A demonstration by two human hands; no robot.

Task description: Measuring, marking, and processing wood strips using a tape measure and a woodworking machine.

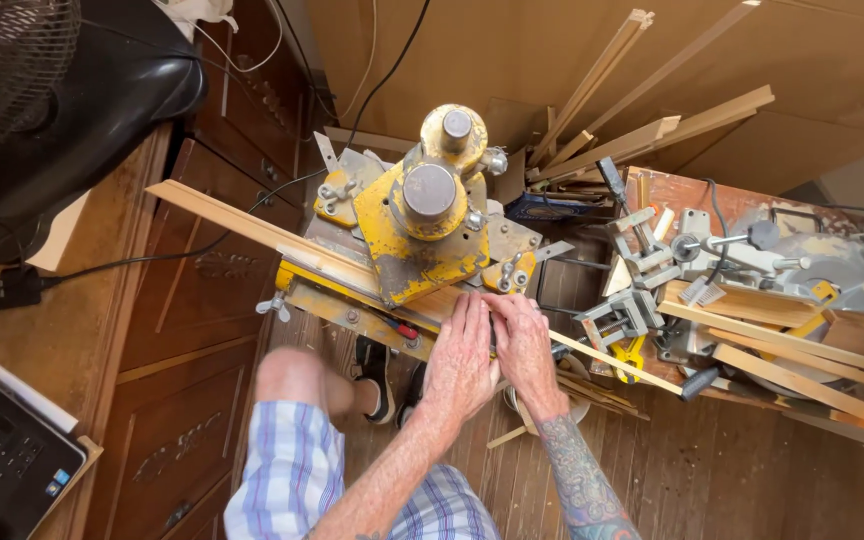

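A worn yellow machine (pixel 424 225) with two round metal cylinders on top stands in front of me. A long strip of wooden moulding (pixel 252 232) runs through it from the upper left to the lower right. My left hand (pixel 460 357) lies flat on the strip at the machine's front edge, fingers together. Right beside it, my right hand (pixel 524 340) presses down on the same strip, fingertips touching the machine's base. Both hands sit side by side, almost touching.
A brown wooden cabinet (pixel 182 330) with a black fan (pixel 42 100) and a laptop (pixel 2 465) is on the left. A saw (pixel 812 270), metal clamps (pixel 622 315) and several wood strips (pixel 642 130) crowd the right. My knee (pixel 292 375) and shoe (pixel 377 365) are below.
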